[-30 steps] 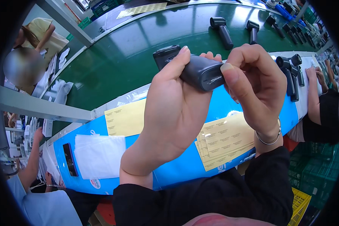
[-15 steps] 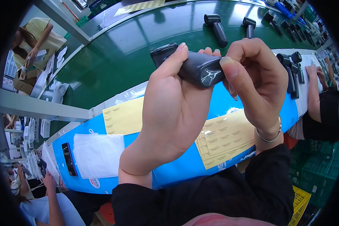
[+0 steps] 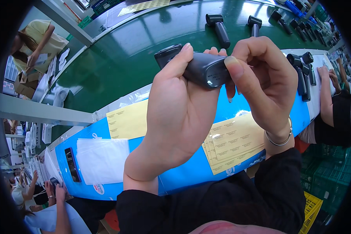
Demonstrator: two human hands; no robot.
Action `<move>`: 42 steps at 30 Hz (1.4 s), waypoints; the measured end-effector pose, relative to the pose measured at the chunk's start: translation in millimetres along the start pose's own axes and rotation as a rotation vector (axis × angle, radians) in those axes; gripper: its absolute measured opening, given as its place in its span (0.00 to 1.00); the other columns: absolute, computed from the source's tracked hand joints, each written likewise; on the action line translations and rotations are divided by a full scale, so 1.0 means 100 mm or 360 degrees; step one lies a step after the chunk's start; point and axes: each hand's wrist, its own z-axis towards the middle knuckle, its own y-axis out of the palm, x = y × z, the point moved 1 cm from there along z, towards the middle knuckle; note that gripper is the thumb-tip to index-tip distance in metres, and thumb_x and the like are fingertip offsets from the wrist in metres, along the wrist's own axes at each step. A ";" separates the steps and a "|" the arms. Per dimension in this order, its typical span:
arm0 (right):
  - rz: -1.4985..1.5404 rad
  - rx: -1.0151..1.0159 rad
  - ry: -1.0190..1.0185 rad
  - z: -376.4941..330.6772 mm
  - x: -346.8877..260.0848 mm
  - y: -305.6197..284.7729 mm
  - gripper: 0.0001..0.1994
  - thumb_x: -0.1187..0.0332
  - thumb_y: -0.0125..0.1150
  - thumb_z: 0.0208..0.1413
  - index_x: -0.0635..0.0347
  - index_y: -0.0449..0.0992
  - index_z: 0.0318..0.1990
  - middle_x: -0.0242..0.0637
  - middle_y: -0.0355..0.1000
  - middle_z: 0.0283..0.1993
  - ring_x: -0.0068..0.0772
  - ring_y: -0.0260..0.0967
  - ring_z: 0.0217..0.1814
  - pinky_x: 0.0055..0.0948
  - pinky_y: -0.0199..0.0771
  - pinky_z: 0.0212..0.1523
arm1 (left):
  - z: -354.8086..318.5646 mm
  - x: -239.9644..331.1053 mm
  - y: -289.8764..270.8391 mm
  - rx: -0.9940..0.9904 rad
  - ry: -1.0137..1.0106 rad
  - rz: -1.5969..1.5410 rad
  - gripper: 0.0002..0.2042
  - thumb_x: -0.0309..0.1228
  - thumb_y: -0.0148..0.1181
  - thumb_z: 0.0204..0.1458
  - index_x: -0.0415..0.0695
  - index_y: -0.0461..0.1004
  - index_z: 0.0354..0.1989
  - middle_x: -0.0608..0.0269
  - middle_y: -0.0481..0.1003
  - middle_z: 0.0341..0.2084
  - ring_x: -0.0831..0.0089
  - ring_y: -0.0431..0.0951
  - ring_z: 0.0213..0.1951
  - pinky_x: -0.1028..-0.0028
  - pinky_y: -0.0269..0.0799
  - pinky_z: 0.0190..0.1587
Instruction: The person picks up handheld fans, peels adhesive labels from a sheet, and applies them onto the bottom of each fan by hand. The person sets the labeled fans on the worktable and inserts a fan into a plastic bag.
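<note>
A dark grey handheld fan [image 3: 202, 65] lies in my left hand [image 3: 175, 113], tilted above the work surface. My left thumb runs along its top side, and the fingers wrap beneath and behind it. Its rounded end faces me and carries small pale print. At the right edge of that end, my right hand [image 3: 267, 82] has thumb and forefinger pinched close against the fan. Whatever is between those fingertips is hidden. Below my hands lie yellow label sheets [image 3: 238, 136], with another yellow sheet [image 3: 128, 119] left of my left wrist.
A blue mat [image 3: 183, 177] bears white sleeves [image 3: 103, 160] and a dark phone [image 3: 71, 165]. Beyond runs a green conveyor [image 3: 117, 62] carrying several fans [image 3: 222, 34]. More fans [image 3: 304, 78] stand bunched at the right. A metal post [image 3: 43, 111] crosses at left; co-workers sit on both sides.
The fan has turned slightly, so glare has left its end and print now shows. The nearest fans on the conveyor have shifted left. At lower left a co-worker's hands have moved.
</note>
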 end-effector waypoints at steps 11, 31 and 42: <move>-0.0603 0.0333 0.0128 -0.03 0.27 0.03 0.16 0.61 0.47 0.65 0.63 0.64 0.52 0.32 0.67 0.28 0.17 0.65 0.25 0.16 0.65 0.19 | 0.16 -0.16 0.15 0.0460 0.0349 -0.0017 0.08 0.32 0.43 0.57 0.40 0.64 0.34 0.57 0.68 0.31 0.68 0.71 0.33 0.63 0.69 0.36; 0.0824 -0.0694 0.1467 -0.48 0.21 0.80 0.16 0.58 0.47 0.64 0.65 0.65 0.42 0.41 0.72 0.31 0.20 0.67 0.20 0.15 0.62 0.16 | -2.63 0.60 -1.43 0.1560 0.0514 0.3326 0.10 0.32 0.63 0.48 0.38 0.72 0.31 0.59 0.71 0.26 0.67 0.70 0.32 0.70 0.66 0.37; 0.0966 -0.1012 0.1826 -0.87 0.26 1.18 0.20 0.57 0.54 0.60 0.66 0.63 0.49 0.42 0.72 0.30 0.23 0.71 0.23 0.16 0.66 0.18 | -2.56 0.60 -1.33 0.1798 0.0877 0.3186 0.09 0.32 0.60 0.52 0.37 0.75 0.28 0.62 0.74 0.24 0.76 0.69 0.24 0.75 0.66 0.29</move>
